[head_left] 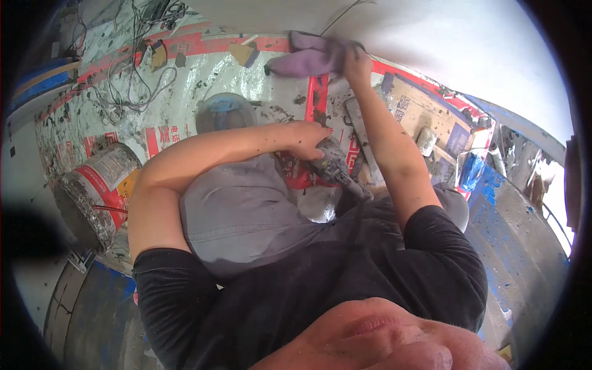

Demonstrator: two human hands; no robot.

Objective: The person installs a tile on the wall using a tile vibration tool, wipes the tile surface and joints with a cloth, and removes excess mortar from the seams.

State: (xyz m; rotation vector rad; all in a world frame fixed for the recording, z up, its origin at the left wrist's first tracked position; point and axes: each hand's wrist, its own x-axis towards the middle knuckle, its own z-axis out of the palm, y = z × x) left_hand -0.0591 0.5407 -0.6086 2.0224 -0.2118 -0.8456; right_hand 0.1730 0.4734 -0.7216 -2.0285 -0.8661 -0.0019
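My right hand reaches far forward beside the white wall, its fingers closed on a crumpled purple cloth. The cloth hangs out to the left of the hand, just above the sheeted floor. Across my bent knees, my left hand is wrapped round a grey, mortar-spattered power tool. This tool lies between my legs, its lower end pointing back toward me. My palm hides part of its body, so its exact kind cannot be made out.
On the left a dirty bucket lies tilted. A translucent round tub stands ahead of my left forearm. Loose cables tangle at the far left. Cardboard lies along the wall at right, near a blue bag.
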